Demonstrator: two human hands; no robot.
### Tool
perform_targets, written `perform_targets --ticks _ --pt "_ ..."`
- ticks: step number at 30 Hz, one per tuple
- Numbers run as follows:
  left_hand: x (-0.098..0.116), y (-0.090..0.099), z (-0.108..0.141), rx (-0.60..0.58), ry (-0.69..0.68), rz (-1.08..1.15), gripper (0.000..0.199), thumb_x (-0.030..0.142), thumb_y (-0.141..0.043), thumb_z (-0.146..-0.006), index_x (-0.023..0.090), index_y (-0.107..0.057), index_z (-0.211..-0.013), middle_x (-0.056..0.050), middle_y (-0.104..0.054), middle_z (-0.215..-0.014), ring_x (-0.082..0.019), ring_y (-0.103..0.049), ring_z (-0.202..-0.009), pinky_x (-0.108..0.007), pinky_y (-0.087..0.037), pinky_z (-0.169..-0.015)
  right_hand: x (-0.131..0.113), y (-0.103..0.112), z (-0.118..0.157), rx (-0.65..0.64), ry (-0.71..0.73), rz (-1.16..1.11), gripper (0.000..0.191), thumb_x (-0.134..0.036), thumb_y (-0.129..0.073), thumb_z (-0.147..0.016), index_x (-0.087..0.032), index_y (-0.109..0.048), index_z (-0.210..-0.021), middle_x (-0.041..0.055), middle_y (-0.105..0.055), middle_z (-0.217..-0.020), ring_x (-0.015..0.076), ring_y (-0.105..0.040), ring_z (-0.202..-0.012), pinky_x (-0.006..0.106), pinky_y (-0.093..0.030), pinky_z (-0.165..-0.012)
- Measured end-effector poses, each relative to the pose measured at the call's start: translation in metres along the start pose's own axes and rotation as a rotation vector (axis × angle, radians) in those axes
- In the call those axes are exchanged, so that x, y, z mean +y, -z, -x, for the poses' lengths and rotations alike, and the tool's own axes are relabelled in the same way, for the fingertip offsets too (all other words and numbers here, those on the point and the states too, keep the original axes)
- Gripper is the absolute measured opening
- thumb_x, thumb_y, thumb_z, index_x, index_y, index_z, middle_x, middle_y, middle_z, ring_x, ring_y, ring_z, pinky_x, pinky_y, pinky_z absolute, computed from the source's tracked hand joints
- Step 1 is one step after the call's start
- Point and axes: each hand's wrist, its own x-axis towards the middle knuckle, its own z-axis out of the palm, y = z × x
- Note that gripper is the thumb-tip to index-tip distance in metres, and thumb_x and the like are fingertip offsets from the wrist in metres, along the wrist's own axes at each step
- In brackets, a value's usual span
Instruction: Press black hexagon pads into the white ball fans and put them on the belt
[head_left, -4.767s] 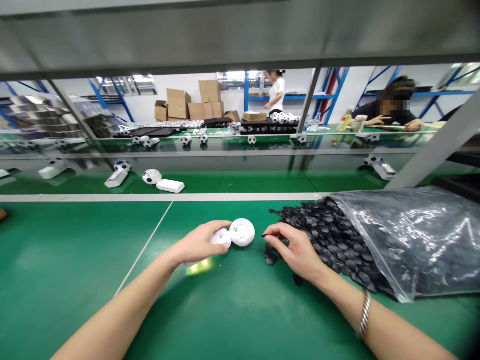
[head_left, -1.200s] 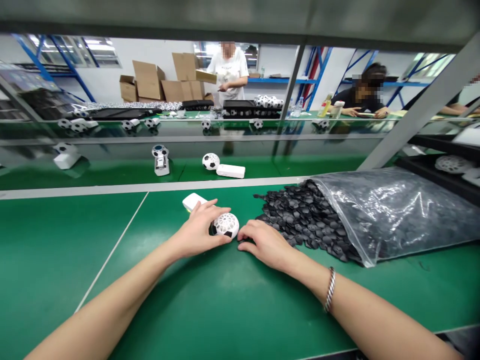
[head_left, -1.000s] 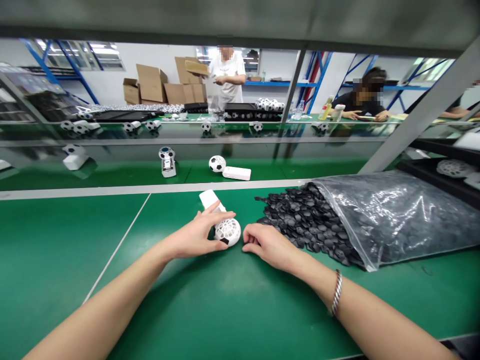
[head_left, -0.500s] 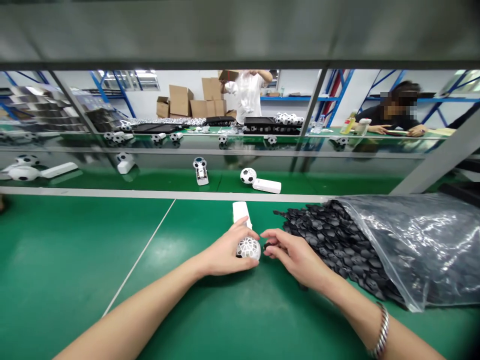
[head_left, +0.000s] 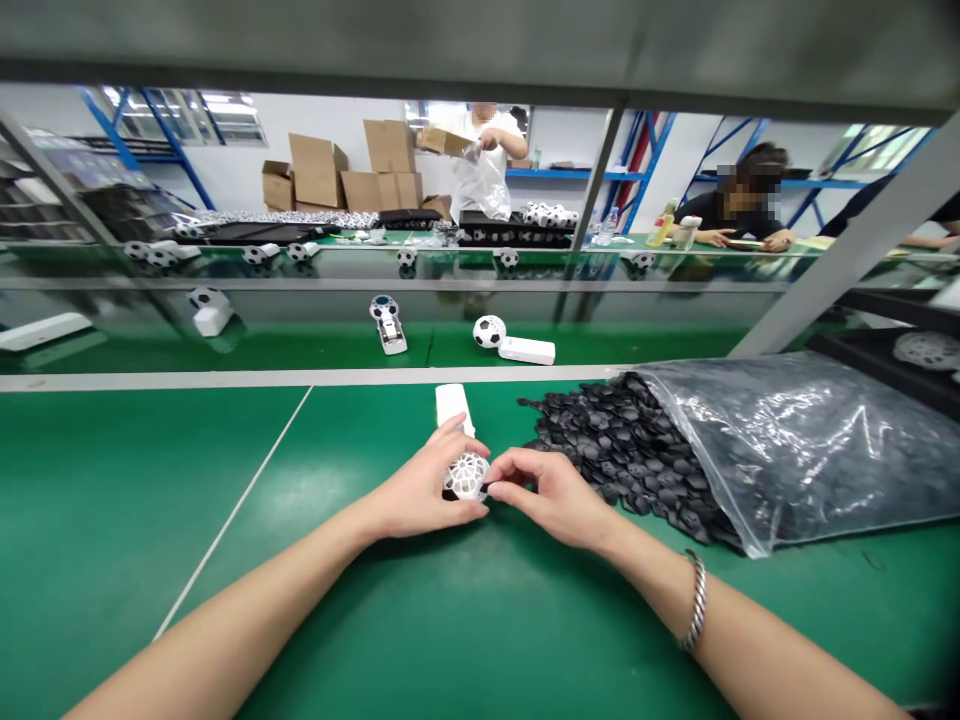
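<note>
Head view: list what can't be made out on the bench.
Head view: left side of the white ball, hidden by the left hand.
Head view: full shape of the black piece, mostly covered by the right hand.
Head view: right end of the plastic bag, cut off by the edge.

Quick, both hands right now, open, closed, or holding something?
Left hand: closed around the white openwork ball, holding it.
Right hand: closed, thumb and fingers pinching a small black piece at the ball's edge.

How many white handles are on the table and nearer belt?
5: table handle past the left hand; on the belt, far-left handle, left handle, middle handle, right handle. Others may be hidden.
</note>
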Motion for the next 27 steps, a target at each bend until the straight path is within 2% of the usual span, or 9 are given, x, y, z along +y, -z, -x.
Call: perform_targets --ticks 3,7,13,20,24,27 --pt "0.000 -0.001 0.000 0.002 -0.002 0.003 0.044 0.030 -0.065 -0.067 0.025 -0.049 -0.108 -0.005 -0.047 -0.126 -0.027 -0.006 -0.134 -0.046 -0.021 -0.105 0.003 -0.004 -0.001 0.031 0.004 -0.004 0.003 -0.018 -0.059 -0.076 -0.018 -0.062 -0.076 -0.0007 -0.059 -0.075 0.0114 -0.053 -0.069 0.024 -0.042 -0.067" --pt "0.002 -0.002 -0.001 0.023 0.008 -0.008 0.039 0.027 -0.062 -0.070 0.025 -0.049 -0.107 -0.003 -0.048 -0.125 -0.026 -0.008 -0.134 -0.044 -0.022 -0.105 0.008 -0.007 -0.004 0.044 -0.047 -0.123 0.005 -0.020 -0.062 -0.074 -0.017 -0.058 -0.074 -0.0024 -0.057 -0.069 0.0103 -0.050 -0.064 0.023 -0.041 -0.062" --pt "0.002 -0.002 -0.002 0.016 -0.002 -0.002 0.039 0.023 -0.060 -0.069 0.025 -0.050 -0.106 -0.004 -0.049 -0.123 -0.027 -0.006 -0.135 -0.047 -0.020 -0.105 0.009 -0.004 -0.008 -0.049 -0.071 -0.224 0.010 -0.021 -0.064 -0.071 -0.016 -0.057 -0.068 -0.0030 -0.054 -0.066 0.0097 -0.048 -0.062 0.023 -0.039 -0.060" --pt "0.003 -0.008 -0.003 0.049 0.012 -0.015 0.036 0.018 -0.056 -0.067 0.024 -0.051 -0.102 -0.003 -0.048 -0.124 -0.027 -0.006 -0.134 -0.047 -0.020 -0.105 0.010 -0.007 -0.012 -0.026 -0.135 -0.333 0.020 -0.026 -0.068 -0.066 -0.016 -0.051 -0.065 -0.0038 -0.052 -0.062 0.0091 -0.045 -0.058 0.022 -0.037 -0.056" --pt "0.003 -0.008 -0.003 0.062 0.003 -0.018 0.033 0.016 -0.054 -0.066 0.024 -0.051 -0.099 -0.004 -0.049 -0.121 -0.026 -0.007 -0.134 -0.046 -0.020 -0.106 0.015 -0.006 -0.015 -0.009 -0.176 -0.265 0.026 -0.032 -0.071 -0.063 -0.017 -0.050 -0.064 -0.0043 -0.051 -0.061 0.0088 -0.044 -0.056 0.022 -0.036 -0.053" --pt "0.003 -0.007 -0.002 0.021 -0.034 -0.009 0.036 0.018 -0.056 -0.068 0.025 -0.049 -0.102 -0.004 -0.048 -0.120 -0.025 -0.009 -0.134 -0.045 -0.020 -0.106 0.016 0.005 -0.015 0.004 -0.167 -0.057 0.026 -0.038 -0.067 -0.067 -0.018 -0.052 -0.069 -0.0035 -0.052 -0.064 0.0099 -0.045 -0.057 0.023 -0.037 -0.054"
